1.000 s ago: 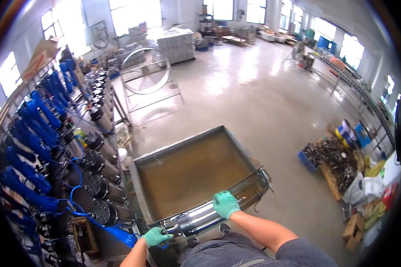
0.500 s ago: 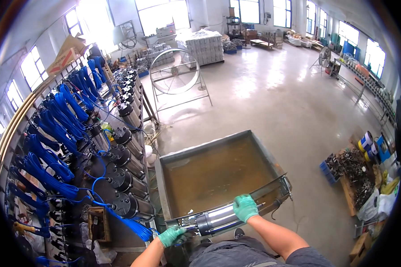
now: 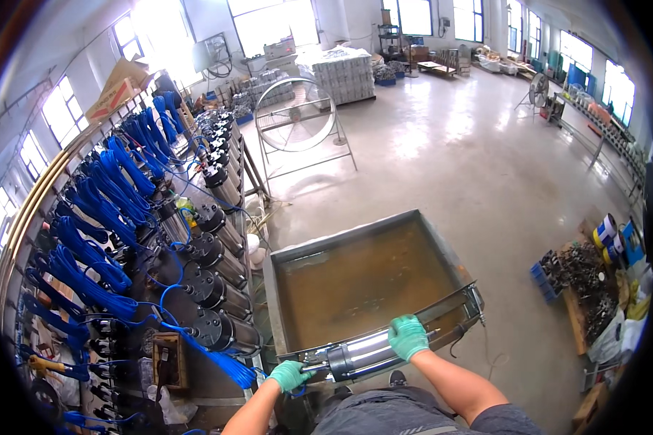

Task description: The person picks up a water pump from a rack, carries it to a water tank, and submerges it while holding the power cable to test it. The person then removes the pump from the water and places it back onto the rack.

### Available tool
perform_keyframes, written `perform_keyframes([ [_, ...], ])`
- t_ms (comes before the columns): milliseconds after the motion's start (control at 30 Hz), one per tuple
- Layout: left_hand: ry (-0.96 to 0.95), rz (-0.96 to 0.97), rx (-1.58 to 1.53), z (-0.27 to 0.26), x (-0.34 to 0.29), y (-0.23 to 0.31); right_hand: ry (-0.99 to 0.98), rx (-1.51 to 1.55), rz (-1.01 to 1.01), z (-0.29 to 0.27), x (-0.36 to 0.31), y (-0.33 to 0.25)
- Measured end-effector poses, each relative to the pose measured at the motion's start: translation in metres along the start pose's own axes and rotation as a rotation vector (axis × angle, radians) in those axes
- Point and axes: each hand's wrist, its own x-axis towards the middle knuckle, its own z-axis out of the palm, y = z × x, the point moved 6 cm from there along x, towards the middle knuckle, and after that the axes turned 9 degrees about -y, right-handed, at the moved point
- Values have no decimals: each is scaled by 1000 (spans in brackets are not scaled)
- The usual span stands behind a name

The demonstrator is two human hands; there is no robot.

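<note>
A steel pump motor [image 3: 366, 354], a shiny cylinder with a dark collar, lies along the near rim of a metal tank [image 3: 272, 312] holding murky brown water. My right hand [image 3: 408, 337], in a green glove, is wrapped over the motor's right part from above. At its left end, my left hand [image 3: 290, 376], gloved the same, is closed at the narrow shaft-like end; what exactly its fingers grip is hidden. A blue cable coil [image 3: 228, 368] lies just left of that hand.
On the left, a bench carries upright steel motors [image 3: 221, 330] and hanging blue cable coils [image 3: 87, 261]. A round fan on a frame [image 3: 295, 114] stands beyond the tank. To the right are a blue crate [image 3: 544, 283] and a heap of metal parts [image 3: 584, 279].
The whole view has shifted slightly to the right. My left hand has moved a little up and closer to the motor's end; my right hand stays on the cylinder.
</note>
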Motion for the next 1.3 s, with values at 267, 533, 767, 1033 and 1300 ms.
perform_keyframes([
  [267, 282, -177, 203, 9, -13, 4, 41, -9, 6, -2, -1, -3],
  [533, -210, -182, -1749, 25, -32, 29, 13, -9, 1, 1, -1, 3],
  [767, 280, 260, -719, 17, -29, 4, 14, 4, 2, 2, -1, 1],
  [1033, 200, -124, 171, 2, -15, 7, 0, -9, 13, 2, 0, 0],
  [1300, -255, -34, -1052, 23, -16, -3, 13, -10, 11, 1, -1, 2],
])
